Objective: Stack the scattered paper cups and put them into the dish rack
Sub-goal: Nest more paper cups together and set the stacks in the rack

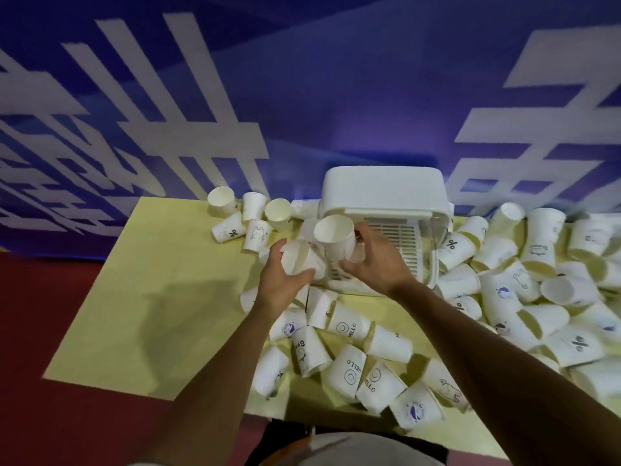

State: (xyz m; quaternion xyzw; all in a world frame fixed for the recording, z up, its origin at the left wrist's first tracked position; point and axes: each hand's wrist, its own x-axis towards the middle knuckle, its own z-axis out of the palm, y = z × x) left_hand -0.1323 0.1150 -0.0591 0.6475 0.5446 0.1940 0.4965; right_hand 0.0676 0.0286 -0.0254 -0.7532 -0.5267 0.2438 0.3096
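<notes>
While each held, two cups (336, 238).

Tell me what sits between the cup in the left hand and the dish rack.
In the head view, the right hand with its own cup sits between the left hand's cup and the dish rack.

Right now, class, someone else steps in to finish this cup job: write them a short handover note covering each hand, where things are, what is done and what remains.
Left hand: fingers closed around one paper cup, mouth toward the camera.
Right hand: holding a second cup, raised just in front of the dish rack.
The two held cups are close together but not yet nested.
Dish rack: at the far edge of the yellow table; its slatted tray looks empty where visible.
Done: nothing visibly stacked or racked.
Left: loose cups in the far group, the near group and the big right pile all need stacking and racking.
</notes>
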